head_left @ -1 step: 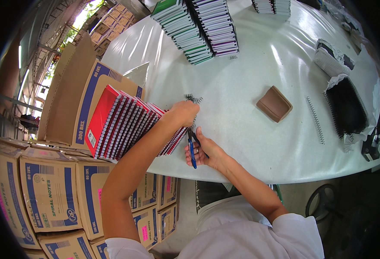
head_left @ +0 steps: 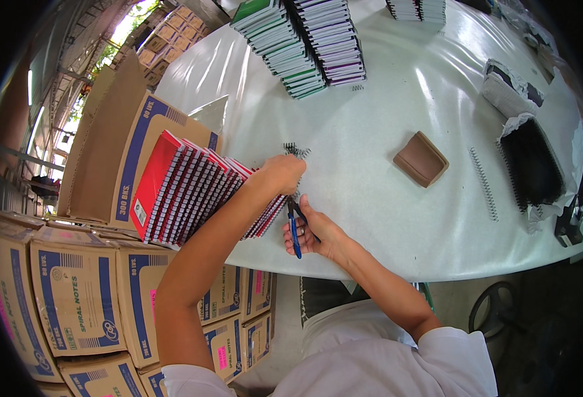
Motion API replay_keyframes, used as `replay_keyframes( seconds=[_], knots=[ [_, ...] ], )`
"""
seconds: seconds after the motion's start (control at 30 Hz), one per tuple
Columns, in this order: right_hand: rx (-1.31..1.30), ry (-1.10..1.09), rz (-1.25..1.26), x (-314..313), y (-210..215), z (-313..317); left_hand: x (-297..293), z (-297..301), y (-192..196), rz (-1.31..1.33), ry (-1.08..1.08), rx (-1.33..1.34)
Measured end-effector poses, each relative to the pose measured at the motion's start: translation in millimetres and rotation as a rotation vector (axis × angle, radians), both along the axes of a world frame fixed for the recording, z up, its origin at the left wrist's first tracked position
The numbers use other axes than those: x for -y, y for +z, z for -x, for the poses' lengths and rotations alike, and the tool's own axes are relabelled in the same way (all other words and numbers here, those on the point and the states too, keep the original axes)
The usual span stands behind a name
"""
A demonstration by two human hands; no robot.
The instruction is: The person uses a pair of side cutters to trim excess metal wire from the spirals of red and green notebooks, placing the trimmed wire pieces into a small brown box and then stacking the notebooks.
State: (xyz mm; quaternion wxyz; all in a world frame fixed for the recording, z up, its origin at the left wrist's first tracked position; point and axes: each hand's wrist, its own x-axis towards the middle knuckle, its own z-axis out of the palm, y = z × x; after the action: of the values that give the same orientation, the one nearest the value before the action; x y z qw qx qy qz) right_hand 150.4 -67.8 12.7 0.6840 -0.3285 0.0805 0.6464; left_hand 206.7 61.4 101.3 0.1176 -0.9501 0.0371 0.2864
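Note:
My left hand (head_left: pixel 282 174) is closed over black spiral wire (head_left: pixel 296 151), pieces of which stick out beyond its fingers. Just below it, my right hand (head_left: pixel 314 231) grips pliers (head_left: pixel 295 239) with blue and black handles. Their dark jaws point up toward the wire beneath my left hand, and the exact contact is hidden. Under and beside my left forearm leans a row of red spiral notebooks (head_left: pixel 185 192), their bindings facing me. The forearm covers part of this row.
An open carton (head_left: pixel 162 126) stands behind the notebooks, with stacked cartons (head_left: pixel 78 291) at lower left. Green and purple notebook stacks (head_left: pixel 331 49) rise at the back. A brown curved block (head_left: pixel 422 160), a loose coil (head_left: pixel 483 185) and a bundle of black coils (head_left: pixel 533 165) lie rightward.

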Motion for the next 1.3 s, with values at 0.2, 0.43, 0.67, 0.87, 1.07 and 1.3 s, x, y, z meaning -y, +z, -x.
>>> replay_keyframes(
  seconds=[0.2, 0.43, 0.67, 0.87, 1.07, 1.3],
  knots=[
    [-0.004, -0.034, -0.003, -3.5, 2.5, -0.7, 5.0, -2.4, 0.5, 0.008, 0.047, -0.037],
    [-0.159, -0.061, -0.003, -6.9, 10.0, -1.6, 5.1, -0.4, -2.2, -0.009, 0.031, -0.005],
    [-0.084, -0.076, 0.0, -3.2, 4.4, -0.9, 7.1, 1.8, -3.1, 0.026, 0.049, 0.043],
    [-0.072, -0.082, 0.062, -1.0, 9.6, -5.1, 4.0, 5.2, -6.6, 0.047, 0.056, 0.08],
    [-0.239, -0.064, -0.099, -9.2, -6.3, -11.3, 4.0, 3.5, -6.1, 0.019, 0.037, 0.054],
    [0.352, -0.012, 0.155, 36.8, 17.0, -25.0, 8.6, 9.7, -14.5, 0.037, 0.017, 0.116]
  ],
)
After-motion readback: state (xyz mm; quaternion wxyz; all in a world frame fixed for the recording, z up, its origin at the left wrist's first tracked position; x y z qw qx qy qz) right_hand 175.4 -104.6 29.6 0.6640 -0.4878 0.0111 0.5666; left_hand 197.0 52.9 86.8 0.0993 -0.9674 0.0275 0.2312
